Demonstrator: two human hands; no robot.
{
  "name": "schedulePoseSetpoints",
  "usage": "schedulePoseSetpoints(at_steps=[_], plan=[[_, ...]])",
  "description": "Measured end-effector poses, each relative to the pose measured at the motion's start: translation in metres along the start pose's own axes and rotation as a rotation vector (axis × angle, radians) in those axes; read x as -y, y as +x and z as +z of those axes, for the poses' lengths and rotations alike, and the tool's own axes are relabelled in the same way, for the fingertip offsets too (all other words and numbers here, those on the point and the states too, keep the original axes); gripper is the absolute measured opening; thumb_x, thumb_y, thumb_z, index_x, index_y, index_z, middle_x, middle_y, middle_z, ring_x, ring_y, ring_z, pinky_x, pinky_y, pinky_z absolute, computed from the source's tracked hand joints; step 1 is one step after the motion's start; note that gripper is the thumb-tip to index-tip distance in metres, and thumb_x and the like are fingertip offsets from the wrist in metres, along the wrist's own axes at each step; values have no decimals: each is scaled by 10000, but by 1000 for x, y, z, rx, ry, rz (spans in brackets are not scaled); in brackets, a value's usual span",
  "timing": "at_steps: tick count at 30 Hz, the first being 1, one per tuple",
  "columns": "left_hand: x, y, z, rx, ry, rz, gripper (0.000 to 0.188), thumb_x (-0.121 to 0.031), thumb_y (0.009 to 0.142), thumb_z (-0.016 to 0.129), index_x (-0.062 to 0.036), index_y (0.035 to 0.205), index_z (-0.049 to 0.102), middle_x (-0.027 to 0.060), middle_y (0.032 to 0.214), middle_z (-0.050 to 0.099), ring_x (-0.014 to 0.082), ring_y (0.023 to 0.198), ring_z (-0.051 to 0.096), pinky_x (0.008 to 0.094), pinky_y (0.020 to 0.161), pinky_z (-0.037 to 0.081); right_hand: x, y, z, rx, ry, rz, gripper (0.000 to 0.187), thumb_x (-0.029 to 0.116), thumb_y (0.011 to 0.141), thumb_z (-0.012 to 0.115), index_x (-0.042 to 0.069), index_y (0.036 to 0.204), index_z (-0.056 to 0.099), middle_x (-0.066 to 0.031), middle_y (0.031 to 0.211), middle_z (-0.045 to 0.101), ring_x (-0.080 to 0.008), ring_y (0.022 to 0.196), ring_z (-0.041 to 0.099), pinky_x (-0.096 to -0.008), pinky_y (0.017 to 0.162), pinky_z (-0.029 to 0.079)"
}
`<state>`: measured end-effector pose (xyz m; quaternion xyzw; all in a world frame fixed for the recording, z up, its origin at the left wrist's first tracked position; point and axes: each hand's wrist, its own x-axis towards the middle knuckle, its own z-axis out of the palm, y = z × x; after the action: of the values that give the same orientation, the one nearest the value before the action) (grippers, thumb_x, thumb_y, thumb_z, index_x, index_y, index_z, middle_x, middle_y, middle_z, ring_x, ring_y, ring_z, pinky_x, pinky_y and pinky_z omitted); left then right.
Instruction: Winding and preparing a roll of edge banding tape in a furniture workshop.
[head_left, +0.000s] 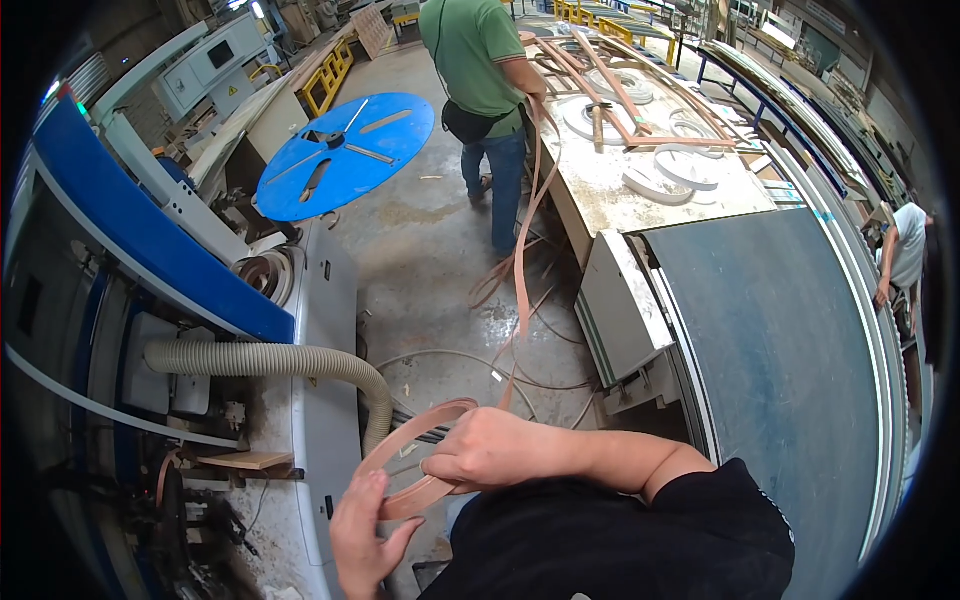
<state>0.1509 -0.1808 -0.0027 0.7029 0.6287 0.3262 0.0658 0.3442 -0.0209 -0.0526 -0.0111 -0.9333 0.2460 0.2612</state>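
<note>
A loop of pinkish-brown edge-banding strip (405, 438) is wound between my two hands. My right hand (487, 450) is closed in a fist around the coil's right side. At its lower left, my left hand (365, 535) cups the coil loosely, fingers along the band and thumb apart on the inner side. From my right hand the free length of strip (521, 270) climbs away to a co-worker in a green shirt (470, 55), whose hand at the table holds it. Some of that strip trails on the floor.
A blue slotted disc (390, 115) stands beyond the machine (325, 400) at left, where a ribbed hose (270, 360) bulges out. To the right lies a dark conveyor belt (780, 330). The worktable (590, 185) carries strip rolls and wooden frames. Another person (905, 245) stands far right.
</note>
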Motion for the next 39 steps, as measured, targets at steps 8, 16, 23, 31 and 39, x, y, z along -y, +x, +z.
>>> schedulePoseSetpoints(at_steps=[8,16,23,31,39], plan=[[36,-25,-7,19,-125,78,391,-5,693,773,-20,1071,674,153,998,726,387,955,706,464,902,567,-1,1,-15,-161,208,-53,263,220,773,758,64,786,546,-112,689,635,-336,723,663,-451,592,518],[9,-24,-14,12,-157,-62,426,-1,778,782,-10,1192,678,167,1139,726,376,1137,672,498,1120,434,2,-2,-15,158,7,32,257,239,797,727,80,806,526,-88,673,614,-303,685,671,-434,616,529],[14,-14,5,32,6,33,343,-61,684,824,-31,998,690,140,912,712,356,887,695,458,859,558,6,6,-9,32,4,-9,307,280,756,779,76,806,556,-98,622,603,-338,637,651,-471,585,518],[63,-45,-9,-10,-369,13,309,-85,706,844,-37,969,689,88,887,730,288,887,706,521,941,512,1,-4,-12,-32,163,12,271,287,760,770,94,763,580,-104,652,610,-364,632,629,-477,569,496],[17,-16,-4,107,-48,-2,352,-37,690,809,-42,1026,704,125,1000,745,345,963,721,488,960,553,10,2,-14,74,30,59,265,282,753,767,101,737,574,-89,656,620,-356,637,642,-469,567,504]])
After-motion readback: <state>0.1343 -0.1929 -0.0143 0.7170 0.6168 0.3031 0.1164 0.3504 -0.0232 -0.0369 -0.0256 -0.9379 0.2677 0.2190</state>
